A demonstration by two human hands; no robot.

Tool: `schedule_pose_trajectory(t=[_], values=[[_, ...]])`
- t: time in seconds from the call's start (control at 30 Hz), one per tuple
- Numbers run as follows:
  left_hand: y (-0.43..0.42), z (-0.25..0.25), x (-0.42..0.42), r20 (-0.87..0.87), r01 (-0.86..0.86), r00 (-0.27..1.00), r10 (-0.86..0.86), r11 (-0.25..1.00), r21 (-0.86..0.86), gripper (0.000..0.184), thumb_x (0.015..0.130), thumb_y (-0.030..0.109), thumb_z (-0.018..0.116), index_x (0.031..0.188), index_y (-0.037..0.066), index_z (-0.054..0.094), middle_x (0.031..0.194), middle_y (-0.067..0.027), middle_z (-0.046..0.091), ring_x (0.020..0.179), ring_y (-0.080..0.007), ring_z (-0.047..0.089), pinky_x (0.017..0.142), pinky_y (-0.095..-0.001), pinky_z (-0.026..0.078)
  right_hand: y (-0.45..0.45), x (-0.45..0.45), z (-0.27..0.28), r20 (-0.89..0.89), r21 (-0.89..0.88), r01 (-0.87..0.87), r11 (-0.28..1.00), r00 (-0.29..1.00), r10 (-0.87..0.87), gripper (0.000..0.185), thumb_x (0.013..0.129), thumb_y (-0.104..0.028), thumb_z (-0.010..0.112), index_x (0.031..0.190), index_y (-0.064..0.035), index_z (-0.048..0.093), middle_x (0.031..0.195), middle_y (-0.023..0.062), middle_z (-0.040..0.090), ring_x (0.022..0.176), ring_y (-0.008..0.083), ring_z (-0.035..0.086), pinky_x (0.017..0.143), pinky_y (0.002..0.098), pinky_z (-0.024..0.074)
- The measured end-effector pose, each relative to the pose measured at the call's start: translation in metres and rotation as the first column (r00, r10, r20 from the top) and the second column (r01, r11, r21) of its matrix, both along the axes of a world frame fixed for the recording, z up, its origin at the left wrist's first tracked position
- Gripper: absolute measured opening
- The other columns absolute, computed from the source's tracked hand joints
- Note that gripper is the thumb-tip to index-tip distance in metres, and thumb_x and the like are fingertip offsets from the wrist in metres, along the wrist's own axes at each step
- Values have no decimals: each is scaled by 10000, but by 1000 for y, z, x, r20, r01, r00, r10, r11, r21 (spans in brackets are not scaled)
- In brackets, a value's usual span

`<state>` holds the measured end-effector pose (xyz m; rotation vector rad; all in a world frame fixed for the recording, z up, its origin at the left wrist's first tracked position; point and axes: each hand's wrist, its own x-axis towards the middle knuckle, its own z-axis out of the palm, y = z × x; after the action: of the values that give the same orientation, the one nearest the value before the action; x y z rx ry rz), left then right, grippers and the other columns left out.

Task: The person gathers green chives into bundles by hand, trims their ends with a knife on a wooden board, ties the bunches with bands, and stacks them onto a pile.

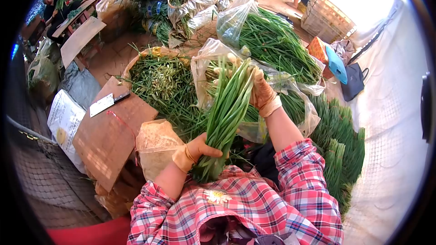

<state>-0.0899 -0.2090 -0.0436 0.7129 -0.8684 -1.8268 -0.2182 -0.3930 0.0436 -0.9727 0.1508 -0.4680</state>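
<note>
A thick bunch of spring onions point(229, 109) is held slantwise in front of my chest, white ends up and leafy ends down. My left hand point(203, 149), in a tan glove, is closed round its lower leaves, with the thumb across the front. My right hand point(263, 91), gloved too, is closed at the upper right side near the white ends; some of its fingers are hidden behind the stalks. Behind the bunch lie a clear plastic bag point(202, 70) and a heap of cut green trimmings point(165, 79).
On the left a cleaver point(109, 103) rests on a wooden board point(106, 140), near a tan sack point(156, 140). Long greens point(272, 41) are heaped ahead, with more bundles point(338, 149) on the right. A wicker basket point(324, 13) and other people are farther back.
</note>
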Motion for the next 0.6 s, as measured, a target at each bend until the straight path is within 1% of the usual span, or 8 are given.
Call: schedule_pose_trajectory(t=[0.07,0.2,0.23,0.33,0.4,0.47,0.53,0.6], values=[[0,2,1,-154,221,966,-208,973,70,852,598,73,743,1351,-16,354,856,-108,627,766,-176,610,567,-276,495,6,6,7,166,78,-134,988,979,120,1069,643,-589,718,1430,-105,180,1343,224,395,1151,363,496,911,558,441],[1,-7,-10,-213,224,953,-217,974,10,893,599,85,747,1370,-22,310,926,-120,623,701,-183,614,529,-276,491,19,8,16,274,71,-135,988,955,111,1024,690,-444,753,1435,-83,150,1188,163,554,1047,319,577,869,569,463],[1,-6,-9,-215,225,952,-217,974,13,893,599,85,747,1370,-22,310,926,-120,623,701,-183,614,529,-276,491,16,9,12,279,80,-95,992,958,69,952,727,-355,731,1434,-75,159,1015,105,609,930,274,616,832,562,489],[-2,14,-5,-251,209,946,-207,978,-18,872,611,112,758,1362,-5,332,953,-129,619,753,-181,616,575,-296,501,19,15,32,247,22,-5,1000,969,-1,757,795,-256,655,1398,-42,250,828,45,569,836,225,613,757,501,546],[-11,21,1,-214,133,968,-134,991,-19,837,616,132,772,1339,9,368,999,-109,615,848,-182,609,696,-317,505,11,19,57,170,-112,104,988,982,-84,588,792,-221,677,1269,-23,397,829,84,632,756,223,645,667,405,575],[-16,54,14,-39,-143,989,143,990,-7,653,643,116,761,1225,2,487,1118,-84,598,999,-200,570,885,-309,451,2,14,100,53,-346,229,910,973,-225,539,764,-263,710,1190,-52,456,776,90,641,651,208,649,601,346,580],[-39,12,48,444,-260,839,315,948,-183,581,677,150,752,1190,17,516,1150,-103,584,1042,-208,554,940,-311,419,-17,-1,134,285,-510,383,770,920,-268,399,811,-398,636,1014,-59,578,775,91,632,643,215,650,586,348,579],[-45,-41,108,629,-270,352,694,718,-642,499,723,128,710,1179,30,532,1174,-114,571,1086,-200,526,945,-312,407,-7,-13,174,357,-414,448,793,881,-311,253,849,-339,605,935,-102,616,780,29,631,753,151,611,709,325,549]])
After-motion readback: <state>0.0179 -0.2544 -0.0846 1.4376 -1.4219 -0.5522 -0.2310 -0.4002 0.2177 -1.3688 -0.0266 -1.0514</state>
